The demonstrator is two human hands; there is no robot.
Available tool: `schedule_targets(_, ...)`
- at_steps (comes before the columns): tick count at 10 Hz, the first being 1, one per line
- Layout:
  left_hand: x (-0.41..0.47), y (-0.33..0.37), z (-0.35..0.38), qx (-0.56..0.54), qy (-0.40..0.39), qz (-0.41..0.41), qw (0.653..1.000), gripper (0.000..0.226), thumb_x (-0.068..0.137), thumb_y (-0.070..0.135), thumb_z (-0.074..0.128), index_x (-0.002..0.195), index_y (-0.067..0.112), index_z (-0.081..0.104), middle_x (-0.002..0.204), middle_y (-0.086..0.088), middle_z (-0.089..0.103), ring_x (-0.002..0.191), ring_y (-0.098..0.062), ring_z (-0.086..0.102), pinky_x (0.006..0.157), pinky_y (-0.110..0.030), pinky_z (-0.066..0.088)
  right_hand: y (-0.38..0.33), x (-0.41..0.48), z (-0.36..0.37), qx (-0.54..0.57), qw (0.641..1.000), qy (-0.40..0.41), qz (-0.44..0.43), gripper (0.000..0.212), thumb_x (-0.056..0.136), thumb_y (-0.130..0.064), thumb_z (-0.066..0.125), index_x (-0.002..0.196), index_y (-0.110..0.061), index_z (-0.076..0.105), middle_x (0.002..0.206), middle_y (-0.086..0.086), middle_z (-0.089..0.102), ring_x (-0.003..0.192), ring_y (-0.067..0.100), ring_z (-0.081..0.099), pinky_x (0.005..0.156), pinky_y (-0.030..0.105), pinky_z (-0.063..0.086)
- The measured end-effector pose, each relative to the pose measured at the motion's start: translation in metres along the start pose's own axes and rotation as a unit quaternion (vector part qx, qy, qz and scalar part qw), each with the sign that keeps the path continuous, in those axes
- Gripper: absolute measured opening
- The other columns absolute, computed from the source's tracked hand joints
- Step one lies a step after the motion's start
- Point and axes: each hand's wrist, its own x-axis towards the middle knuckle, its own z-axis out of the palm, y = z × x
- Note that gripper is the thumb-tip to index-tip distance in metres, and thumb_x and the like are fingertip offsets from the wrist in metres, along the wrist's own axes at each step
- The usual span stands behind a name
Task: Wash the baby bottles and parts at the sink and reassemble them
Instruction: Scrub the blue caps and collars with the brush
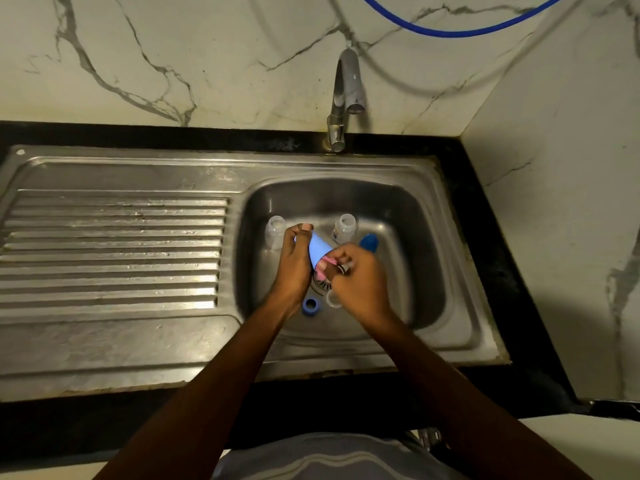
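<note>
White marble wall with grey veins (pixel 207 46) stands behind a black countertop (pixel 485 220), and into this countertop a wide stainless steel sink (pixel 138 341) is set. Its ribbed draining board (pixel 114 251) takes the left part and its deep square basin (pixel 415 237) takes the right part. Above the basin rises a curved chrome tap (pixel 346 98), and a thin blue hose (pixel 450 31) hangs in a loop on the wall over it. Both bare forearms of the person reach into the basin from below. The left hand (pixel 294 261) has its fingers and thumb curled around a pale blue cone-shaped plastic cover (pixel 318 249) and holds it over the middle of the basin, with the open mouth toward the other hand. The right hand (pixel 360 275) has its fingers curled tight on a small pink object (pixel 327 261) at this mouth; what it is, I cannot tell because of blur. On the basin floor, a clear plastic bottle (pixel 275 232) stands at the back left, and a second clear bottle with a printed label (pixel 344 228) at the back right. A dark blue rounded cap (pixel 369 242) lies just beside it. Near the wrists lie a blue plastic ring (pixel 310 305) and a small clear round part (pixel 333 298), close together.
</note>
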Motion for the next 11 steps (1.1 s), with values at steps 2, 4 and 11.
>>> schedule_targets(2, -0.001, 0.003, -0.006, -0.015, -0.03, 0.005, 0.999, 0.018, 0.104, 0.022, 0.042, 0.098, 0.018, 0.058, 0.086, 0.001, 0.06, 0.078, -0.008, 0.058, 0.07, -0.021, 0.051, -0.004, 0.0, -0.011, 0.269, 0.933, -0.097, 0.22, 0.014, 0.096, -0.01, 0.054, 0.087, -0.004, 0.063, 0.076, 0.015, 0.066, 0.049, 0.015, 0.054, 0.038, 0.019, 0.035)
schedule_targets(4, -0.005, 0.017, -0.011, -0.101, -0.028, -0.168, 0.98, 0.024, 0.098, 0.025, 0.048, 0.09, 0.007, 0.063, 0.08, -0.013, 0.065, 0.07, -0.021, 0.065, 0.065, -0.029, 0.057, 0.04, -0.007, -0.009, -0.281, 0.898, 0.109, -0.322, 0.018, 0.087, -0.024, 0.058, 0.091, -0.01, 0.069, 0.088, 0.001, 0.067, 0.07, 0.018, 0.062, 0.057, 0.025, 0.045)
schedule_targets(11, -0.001, 0.037, -0.007, 0.021, -0.059, -0.175, 0.983, 0.039, 0.102, 0.038, 0.039, 0.1, 0.007, 0.061, 0.08, -0.012, 0.065, 0.049, -0.016, 0.061, 0.043, -0.021, 0.047, 0.009, -0.005, -0.016, -0.364, 0.889, 0.082, -0.266, 0.028, 0.072, -0.005, 0.075, 0.097, -0.017, 0.071, 0.095, -0.002, 0.066, 0.077, 0.021, 0.063, 0.057, 0.031, 0.048)
